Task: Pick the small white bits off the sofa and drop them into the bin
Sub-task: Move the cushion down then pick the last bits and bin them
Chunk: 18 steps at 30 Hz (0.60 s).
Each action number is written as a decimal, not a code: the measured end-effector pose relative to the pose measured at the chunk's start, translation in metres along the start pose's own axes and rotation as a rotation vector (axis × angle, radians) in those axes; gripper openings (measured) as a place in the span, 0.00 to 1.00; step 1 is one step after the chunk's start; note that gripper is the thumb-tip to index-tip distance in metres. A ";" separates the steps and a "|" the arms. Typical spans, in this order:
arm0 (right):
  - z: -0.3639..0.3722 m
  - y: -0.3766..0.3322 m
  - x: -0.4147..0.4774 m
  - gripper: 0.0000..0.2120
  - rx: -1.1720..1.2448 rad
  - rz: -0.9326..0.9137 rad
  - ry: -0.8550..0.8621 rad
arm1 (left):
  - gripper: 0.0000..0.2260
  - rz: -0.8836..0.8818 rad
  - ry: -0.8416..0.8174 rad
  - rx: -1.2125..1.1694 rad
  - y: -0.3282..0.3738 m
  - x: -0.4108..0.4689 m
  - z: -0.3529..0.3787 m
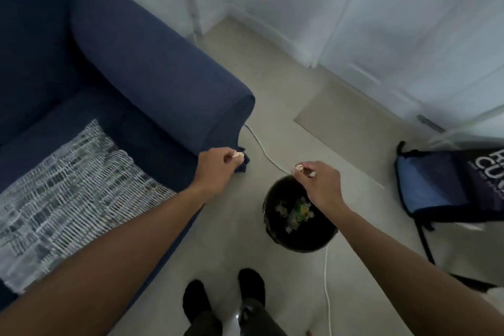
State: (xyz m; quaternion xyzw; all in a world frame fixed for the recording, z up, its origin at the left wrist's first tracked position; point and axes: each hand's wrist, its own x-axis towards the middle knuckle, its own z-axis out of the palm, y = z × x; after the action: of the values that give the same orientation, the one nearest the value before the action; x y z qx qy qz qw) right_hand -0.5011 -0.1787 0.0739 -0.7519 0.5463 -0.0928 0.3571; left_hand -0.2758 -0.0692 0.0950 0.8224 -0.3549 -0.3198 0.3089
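Note:
The dark blue sofa [114, 63] fills the left side. A round black bin [321, 237] stands on the floor to its right, with scraps of litter inside. My left hand [218, 169] hovers by the sofa's front corner, left of the bin, fingers pinched on a small white bit [238, 155]. My right hand [317, 183] hangs over the bin's far rim, pinching another small white bit [299, 167] between fingertips. No loose bits show on the sofa seat.
A grey and white patterned cushion [68, 194] lies on the sofa seat. A white cable [266, 151] runs across the pale floor behind the bin and past it. A blue and black backpack [447, 185] leans at the right. My feet [223, 297] stand below the bin.

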 end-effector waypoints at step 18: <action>0.008 0.151 -0.050 0.66 -0.215 0.425 -0.303 | 0.11 0.128 -0.296 0.183 0.013 -0.007 0.163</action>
State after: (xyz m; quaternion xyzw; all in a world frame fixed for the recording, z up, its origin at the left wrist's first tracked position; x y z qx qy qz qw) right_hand -0.6302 -0.1529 -0.0157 -0.6593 0.6388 0.1563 0.3645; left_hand -0.4058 -0.1167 0.0085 0.7670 -0.4756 -0.3833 0.1967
